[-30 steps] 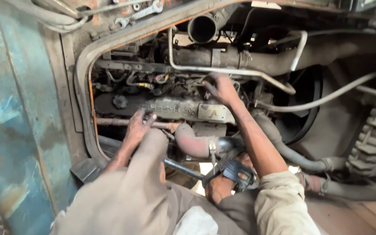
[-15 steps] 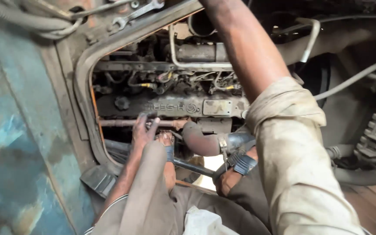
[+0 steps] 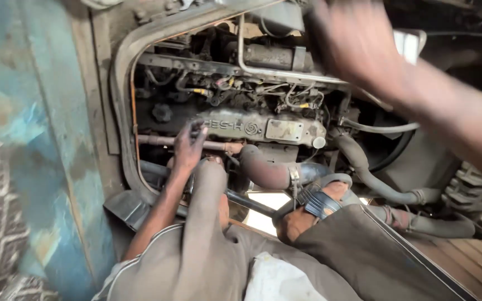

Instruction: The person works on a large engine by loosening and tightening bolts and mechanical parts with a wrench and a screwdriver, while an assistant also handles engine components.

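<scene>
1. Reaching into the engine bay, the left hand [image 3: 188, 147] has its fingers spread loosely and its fingertips resting on a thin rusty pipe [image 3: 157, 140] that runs level below the valve cover [image 3: 260, 127]; the hand is open and closes around nothing.
2. The right hand [image 3: 352, 42] is raised high near the camera, blurred, and passes in front of the upper engine; whether its fingers are spread or curled cannot be told, and nothing shows in it.
3. The pipe is brown and corroded, and lies between the grimy grey valve cover above and a thick rubber hose [image 3: 266, 170] below.
4. The valve cover is dull metal with a pale rectangular plate on its right part; tangled wires [image 3: 263, 92] with yellow-tipped connectors sit just above it.
5. The thick hose bends to the right, where a metal clamp [image 3: 295, 177] rings it.
6. A bent knee in dirty beige cloth [image 3: 207, 223] rises just beside the left forearm.
7. A foot in a dark strapped sandal [image 3: 319, 203] rests near the hose.
8. A worn blue-green panel [image 3: 46, 139] stands left of the opening's rusty frame [image 3: 119, 83].
</scene>
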